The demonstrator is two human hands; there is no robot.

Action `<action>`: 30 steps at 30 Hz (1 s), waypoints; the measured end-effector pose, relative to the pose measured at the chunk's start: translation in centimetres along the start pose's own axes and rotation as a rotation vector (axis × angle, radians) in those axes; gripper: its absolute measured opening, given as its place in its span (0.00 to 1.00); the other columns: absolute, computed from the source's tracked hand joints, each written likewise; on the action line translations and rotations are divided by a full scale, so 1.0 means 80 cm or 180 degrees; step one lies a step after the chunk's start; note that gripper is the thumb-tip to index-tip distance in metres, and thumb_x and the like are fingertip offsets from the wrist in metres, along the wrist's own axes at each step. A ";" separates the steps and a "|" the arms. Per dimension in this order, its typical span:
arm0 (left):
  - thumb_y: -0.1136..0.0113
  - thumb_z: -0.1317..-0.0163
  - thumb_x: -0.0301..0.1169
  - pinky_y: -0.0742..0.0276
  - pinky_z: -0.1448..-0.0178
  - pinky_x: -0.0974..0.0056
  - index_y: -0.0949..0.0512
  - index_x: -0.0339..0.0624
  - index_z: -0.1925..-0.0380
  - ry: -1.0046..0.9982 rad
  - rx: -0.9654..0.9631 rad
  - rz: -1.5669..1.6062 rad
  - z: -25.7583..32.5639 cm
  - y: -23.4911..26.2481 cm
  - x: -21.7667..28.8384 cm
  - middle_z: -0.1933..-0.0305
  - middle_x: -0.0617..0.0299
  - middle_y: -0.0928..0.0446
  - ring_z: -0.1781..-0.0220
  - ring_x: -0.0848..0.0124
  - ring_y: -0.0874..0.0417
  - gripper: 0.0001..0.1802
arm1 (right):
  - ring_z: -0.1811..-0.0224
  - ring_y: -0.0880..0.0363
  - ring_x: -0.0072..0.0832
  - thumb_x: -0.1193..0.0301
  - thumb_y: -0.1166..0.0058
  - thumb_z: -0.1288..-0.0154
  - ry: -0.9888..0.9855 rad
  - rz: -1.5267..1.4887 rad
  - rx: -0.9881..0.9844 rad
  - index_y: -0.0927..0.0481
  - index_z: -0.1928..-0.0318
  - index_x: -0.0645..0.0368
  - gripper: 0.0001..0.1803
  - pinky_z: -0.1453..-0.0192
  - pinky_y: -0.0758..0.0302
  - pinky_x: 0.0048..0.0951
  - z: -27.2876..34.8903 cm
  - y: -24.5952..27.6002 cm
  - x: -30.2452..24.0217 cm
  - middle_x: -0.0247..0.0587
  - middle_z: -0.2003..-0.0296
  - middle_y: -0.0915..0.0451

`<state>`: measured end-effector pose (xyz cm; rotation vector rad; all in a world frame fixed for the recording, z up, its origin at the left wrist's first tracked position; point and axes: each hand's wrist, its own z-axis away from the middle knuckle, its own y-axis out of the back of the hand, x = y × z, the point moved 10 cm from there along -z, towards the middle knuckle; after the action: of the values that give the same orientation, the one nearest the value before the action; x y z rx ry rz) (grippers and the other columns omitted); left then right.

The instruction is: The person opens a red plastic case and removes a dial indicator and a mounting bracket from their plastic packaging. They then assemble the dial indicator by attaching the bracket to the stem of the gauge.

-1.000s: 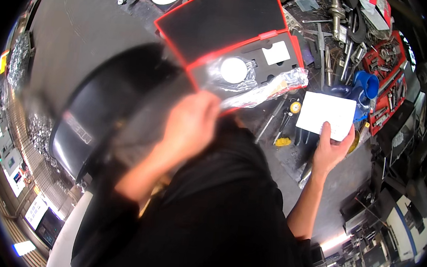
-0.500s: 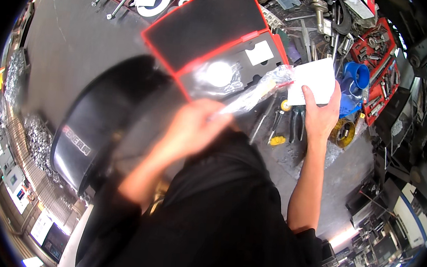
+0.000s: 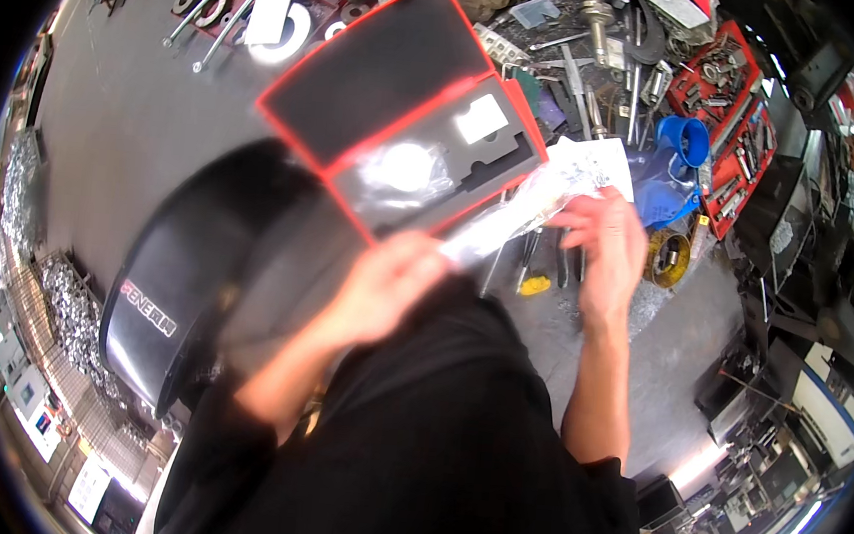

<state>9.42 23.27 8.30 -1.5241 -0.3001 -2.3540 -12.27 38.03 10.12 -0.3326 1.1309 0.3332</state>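
- on a dull grey bench (image 3: 130,83), a red-edged black case (image 3: 377,72) lay open near twelve o'clock.
- the left hand (image 3: 393,282) clasped a long, clear plastic sleeve (image 3: 507,223), slanting toward two o'clock.
- the right hand (image 3: 611,246) had fingers apart beside a flat white card (image 3: 614,163); could not tell its grip.
- supporting the sleeve's far end seemed wise.

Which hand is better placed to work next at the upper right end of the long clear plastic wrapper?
Right, probably: the right hand is close to that end of the long clear plastic wrapper, while the slightly blurred left hand holds its lower left end.
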 end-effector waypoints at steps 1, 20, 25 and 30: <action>0.47 0.22 0.41 0.29 0.59 0.68 0.18 0.35 0.51 -0.0273 0.0095 -0.0251 -0.002 -0.004 0.002 0.64 0.67 0.26 0.65 0.77 0.27 0.19 | 0.67 0.20 0.19 0.66 0.41 0.24 -0.0060 0.0147 -0.0143 0.20 0.48 0.69 0.16 0.66 0.25 0.22 0.005 -0.016 0.002 0.38 0.62 0.15; 0.54 0.20 0.52 0.47 0.77 0.75 0.21 0.42 0.62 0.0869 -0.0535 0.1598 -0.010 -0.073 0.014 0.78 0.73 0.33 0.80 0.84 0.40 0.25 | 0.60 0.18 0.23 0.69 0.54 0.23 -0.0084 -0.1207 -0.0416 0.20 0.46 0.69 0.16 0.58 0.22 0.27 0.039 -0.037 -0.004 0.42 0.54 0.15; 0.54 0.19 0.50 0.44 0.77 0.74 0.23 0.43 0.65 0.0601 -0.0262 0.1122 -0.006 -0.061 0.019 0.79 0.71 0.29 0.81 0.84 0.37 0.24 | 0.54 0.18 0.21 0.66 0.51 0.22 0.0286 -0.1304 -0.0039 0.27 0.38 0.66 0.21 0.55 0.22 0.24 0.037 -0.038 -0.043 0.39 0.52 0.17; 0.53 0.19 0.48 0.40 0.75 0.74 0.27 0.43 0.58 0.0469 -0.0154 0.1412 0.000 -0.070 0.024 0.78 0.71 0.31 0.79 0.82 0.33 0.19 | 0.67 0.20 0.16 0.74 0.42 0.26 0.0439 0.0401 -0.0198 0.19 0.45 0.70 0.14 0.63 0.23 0.18 0.034 -0.031 -0.047 0.36 0.62 0.15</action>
<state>6.61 28.17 10.04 -1.2691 0.1214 -2.1107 -10.44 36.60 14.82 -0.3438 1.2819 0.4629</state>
